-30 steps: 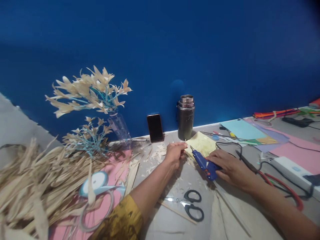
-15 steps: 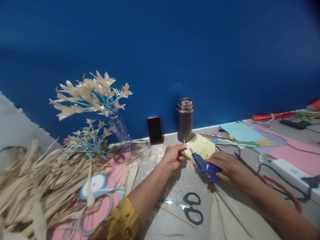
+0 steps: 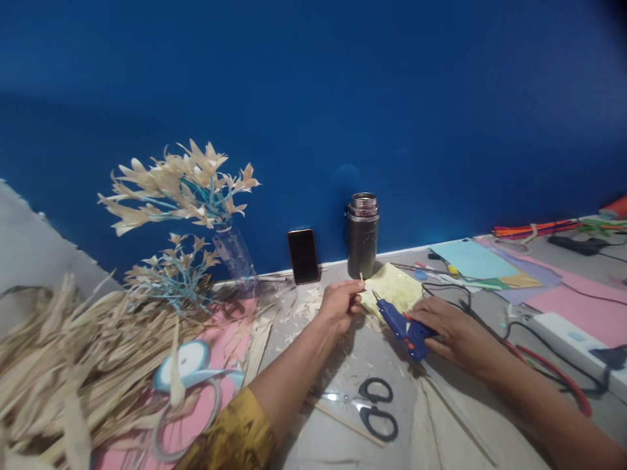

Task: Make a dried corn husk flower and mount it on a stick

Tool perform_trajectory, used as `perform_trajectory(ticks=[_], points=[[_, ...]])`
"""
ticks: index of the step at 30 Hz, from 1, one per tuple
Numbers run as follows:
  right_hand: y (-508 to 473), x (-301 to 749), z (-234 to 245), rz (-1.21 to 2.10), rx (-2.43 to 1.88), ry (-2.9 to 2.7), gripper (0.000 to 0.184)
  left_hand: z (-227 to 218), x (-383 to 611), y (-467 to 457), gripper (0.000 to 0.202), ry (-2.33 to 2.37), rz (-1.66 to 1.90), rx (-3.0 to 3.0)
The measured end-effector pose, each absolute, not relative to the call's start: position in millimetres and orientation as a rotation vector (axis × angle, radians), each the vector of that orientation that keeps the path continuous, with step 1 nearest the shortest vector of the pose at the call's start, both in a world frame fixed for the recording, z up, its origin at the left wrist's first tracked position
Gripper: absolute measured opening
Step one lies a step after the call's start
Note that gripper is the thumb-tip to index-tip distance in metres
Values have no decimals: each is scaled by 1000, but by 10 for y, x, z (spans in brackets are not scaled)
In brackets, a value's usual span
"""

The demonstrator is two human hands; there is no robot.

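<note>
My right hand (image 3: 438, 326) is wrapped round a blue hot glue gun (image 3: 402, 326), its nozzle pointing up and left toward my other hand. A thin, pale strip (image 3: 361, 279) is pinched between the thumb and fingertips of my left hand (image 3: 341, 299); its exact kind is too small to make out. The nozzle tip is a short distance from that strip. Under and behind the nozzle lies a yellow sheet (image 3: 394, 287) with marks on it. Black-handled scissors (image 3: 377, 408) rest on the table below my hands, beside a thin wooden stick (image 3: 345, 421).
An uncapped metal flask (image 3: 362, 238) and a phone (image 3: 303, 256) stand against the blue wall. Dried husks (image 3: 44, 365), a tape roll (image 3: 183, 365) and husk flowers (image 3: 181, 186) in a clear bottle (image 3: 235, 258) are left. Coloured paper (image 3: 473, 258), cables and a power strip (image 3: 578, 349) lie right.
Almost nothing differs. Both hands keep their hold, and the glue gun has shifted very slightly, if at all.
</note>
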State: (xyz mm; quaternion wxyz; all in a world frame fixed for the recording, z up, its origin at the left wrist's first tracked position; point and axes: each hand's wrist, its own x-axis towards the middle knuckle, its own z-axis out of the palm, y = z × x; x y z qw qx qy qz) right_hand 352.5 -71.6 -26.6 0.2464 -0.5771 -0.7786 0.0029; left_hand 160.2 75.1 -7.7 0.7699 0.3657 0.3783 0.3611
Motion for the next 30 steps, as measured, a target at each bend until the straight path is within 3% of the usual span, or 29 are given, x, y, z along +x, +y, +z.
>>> perform_trajectory(ticks=[30], points=[[-723, 3581, -324, -67, -1533, -2117, 42, -48, 1604, 729, 15, 820, 796, 811]])
